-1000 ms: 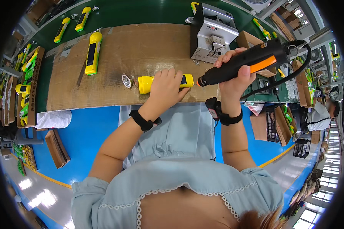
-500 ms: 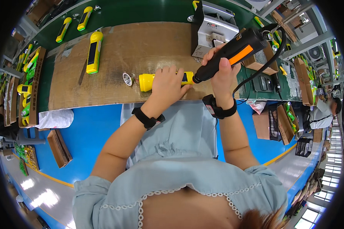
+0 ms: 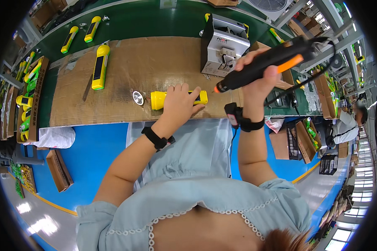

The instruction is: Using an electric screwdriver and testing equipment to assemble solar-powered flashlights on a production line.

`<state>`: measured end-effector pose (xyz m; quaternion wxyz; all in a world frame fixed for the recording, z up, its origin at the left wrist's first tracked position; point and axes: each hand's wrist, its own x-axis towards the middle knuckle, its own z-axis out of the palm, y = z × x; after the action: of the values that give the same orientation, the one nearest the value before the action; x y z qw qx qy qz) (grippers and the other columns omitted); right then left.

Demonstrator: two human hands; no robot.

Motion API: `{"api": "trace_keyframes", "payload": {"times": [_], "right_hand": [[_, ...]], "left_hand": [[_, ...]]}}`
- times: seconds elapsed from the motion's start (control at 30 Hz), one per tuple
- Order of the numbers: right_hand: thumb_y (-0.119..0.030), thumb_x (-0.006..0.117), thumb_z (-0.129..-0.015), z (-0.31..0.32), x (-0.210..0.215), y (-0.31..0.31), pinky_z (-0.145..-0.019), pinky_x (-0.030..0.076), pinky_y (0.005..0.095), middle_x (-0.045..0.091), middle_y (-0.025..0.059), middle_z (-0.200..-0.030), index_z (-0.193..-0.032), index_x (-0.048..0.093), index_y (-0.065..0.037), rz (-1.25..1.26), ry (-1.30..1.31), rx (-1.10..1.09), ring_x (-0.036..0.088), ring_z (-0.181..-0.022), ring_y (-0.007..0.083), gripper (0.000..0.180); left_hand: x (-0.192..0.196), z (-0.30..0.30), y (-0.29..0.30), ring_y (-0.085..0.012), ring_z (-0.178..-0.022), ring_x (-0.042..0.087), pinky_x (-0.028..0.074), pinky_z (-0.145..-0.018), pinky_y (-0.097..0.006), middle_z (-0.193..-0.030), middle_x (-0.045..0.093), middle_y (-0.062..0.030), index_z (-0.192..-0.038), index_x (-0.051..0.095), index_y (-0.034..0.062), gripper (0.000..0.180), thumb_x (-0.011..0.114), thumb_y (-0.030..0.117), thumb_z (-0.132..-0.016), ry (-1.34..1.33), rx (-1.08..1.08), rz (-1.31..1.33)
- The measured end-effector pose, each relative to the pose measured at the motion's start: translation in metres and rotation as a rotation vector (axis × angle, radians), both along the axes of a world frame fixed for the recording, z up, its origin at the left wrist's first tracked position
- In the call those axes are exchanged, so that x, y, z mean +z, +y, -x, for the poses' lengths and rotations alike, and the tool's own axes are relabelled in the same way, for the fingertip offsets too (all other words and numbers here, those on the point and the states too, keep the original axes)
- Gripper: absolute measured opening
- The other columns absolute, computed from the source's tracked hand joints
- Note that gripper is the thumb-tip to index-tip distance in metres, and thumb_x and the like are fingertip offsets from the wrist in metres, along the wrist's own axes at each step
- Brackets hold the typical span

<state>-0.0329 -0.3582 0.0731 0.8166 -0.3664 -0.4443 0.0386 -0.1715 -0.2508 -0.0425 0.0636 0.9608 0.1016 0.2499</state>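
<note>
The left hand [image 3: 178, 102] lies flat over a yellow flashlight [image 3: 163, 99] that rests on its side on the cardboard-covered surface [image 3: 146, 67], fingers [image 3: 184, 90] spread a little and pressing down on its middle rather than curling around it. The flashlight's wide yellow head points left, and a small silver reflector [image 3: 138, 98] lies just beside that end. The right hand [image 3: 259, 75] has its fingers clamped on a black and orange electric screwdriver [image 3: 266, 67], held tilted with the tip [image 3: 217, 89] low and left, just beside the flashlight's right end; whether it touches cannot be told. A grey metal box-shaped machine [image 3: 222, 46] stands behind the screwdriver. Another yellow flashlight [image 3: 99, 67] lies well apart at the left of the cardboard.
</note>
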Motion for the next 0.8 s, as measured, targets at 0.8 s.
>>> {"api": "trace_keyframes", "payload": {"times": [0.8], "right_hand": [[-0.045,0.057,-0.084,-0.031,0.005,0.026,-0.051,0.050,0.0345,0.055,0.0137,-0.070,-0.099,0.047,0.001,0.234,0.011,-0.055,0.057,-0.056,0.0246,0.049]], "left_hand": [[0.001,0.007,-0.008,-0.0238,-0.085,0.051,0.036,-0.076,-0.036,-0.088,0.053,-0.0066,-0.109,0.059,0.0199,0.049,0.074,0.037,-0.066,-0.120,0.040,0.157]]}}
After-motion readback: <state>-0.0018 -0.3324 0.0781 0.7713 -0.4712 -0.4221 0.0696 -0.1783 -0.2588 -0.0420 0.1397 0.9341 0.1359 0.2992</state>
